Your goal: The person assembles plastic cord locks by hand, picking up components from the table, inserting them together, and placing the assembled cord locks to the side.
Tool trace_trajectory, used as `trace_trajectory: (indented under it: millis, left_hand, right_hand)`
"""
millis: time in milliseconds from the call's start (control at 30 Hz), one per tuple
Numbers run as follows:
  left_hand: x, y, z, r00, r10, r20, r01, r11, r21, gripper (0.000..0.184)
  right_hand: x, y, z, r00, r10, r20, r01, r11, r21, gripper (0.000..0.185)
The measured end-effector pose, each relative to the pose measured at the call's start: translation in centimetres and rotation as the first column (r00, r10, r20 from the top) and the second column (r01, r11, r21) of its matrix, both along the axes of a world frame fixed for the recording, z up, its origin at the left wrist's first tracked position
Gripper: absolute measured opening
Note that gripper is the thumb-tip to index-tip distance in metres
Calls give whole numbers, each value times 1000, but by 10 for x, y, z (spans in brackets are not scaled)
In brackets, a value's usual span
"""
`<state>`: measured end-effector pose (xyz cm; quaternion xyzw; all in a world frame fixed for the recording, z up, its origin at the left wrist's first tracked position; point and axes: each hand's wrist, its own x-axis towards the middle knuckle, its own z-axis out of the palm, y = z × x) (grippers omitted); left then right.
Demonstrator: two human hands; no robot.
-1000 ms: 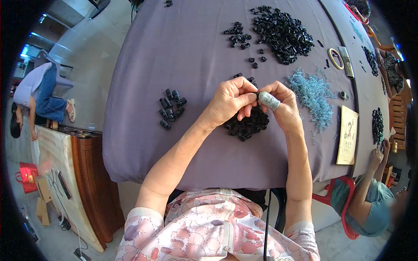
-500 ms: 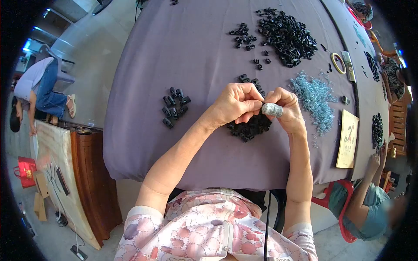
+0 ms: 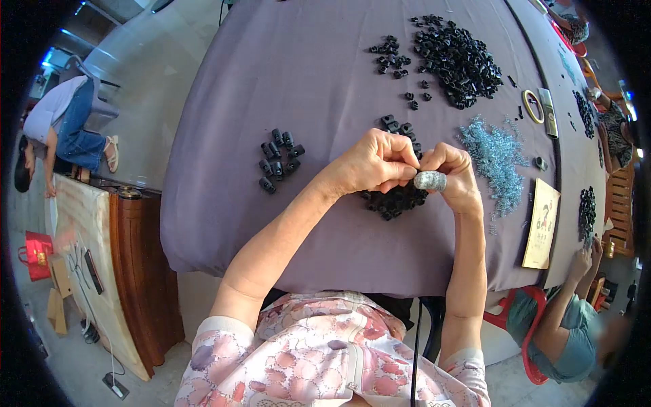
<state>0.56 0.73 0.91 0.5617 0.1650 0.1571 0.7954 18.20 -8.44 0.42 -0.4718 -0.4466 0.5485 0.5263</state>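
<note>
My left hand (image 3: 381,161) and my right hand (image 3: 453,173) meet fingertip to fingertip above the table, both pinched closed. A grey-white wrap (image 3: 430,180) covers my right thumb. Between the fingertips a bit of a small black plastic piece seems to show; the fingers hide most of it, and whatever my left fingertips pinch is hidden. Just below and behind the hands lies a pile of black plastic pieces (image 3: 392,203), partly covered by them. To the right of my right hand spreads a heap of tiny bluish springs (image 3: 498,159). Left of my left hand sits a small group of black cylindrical pieces (image 3: 277,163).
A larger heap of black pieces (image 3: 461,64) lies farther back on the purple-grey cloth (image 3: 298,74). At the right are a tape roll (image 3: 532,106), a yellowish booklet (image 3: 541,224) and a seated co-worker (image 3: 563,332). Another person (image 3: 61,122) bends at the left.
My view has shifted slightly, so the table items sit a little differently in frame. Both hands keep their pinch together, with small finger movements only.
</note>
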Motion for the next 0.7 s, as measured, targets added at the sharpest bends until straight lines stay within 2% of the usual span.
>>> trace_trajectory:
  millis: [333,433,533,633,700]
  left_hand:
    - [-1,1,-1,999,-49,-22,51,995,87,5]
    - [-4,2,4,998,-62,12,62,998,30,5]
    - [-3,3,-3,997,-49,-52,57,988,145,5]
    - [-5,8,-2,991,-130,-23,131,989,69,4]
    - [-5,8,-5,994,-103,-25,103,994,18,2]
  right_hand:
    - [-2,-2,5,997,35,66,-35,999,-5,18]
    - [-5,-2,9,996,29,88,-29,1000,0,18]
    - [-8,-2,6,987,14,159,-9,999,-31,18]
    - [-11,-2,5,979,9,203,-8,1000,-10,18]
    - [-13,-2,4,979,-8,206,8,1000,0,18]
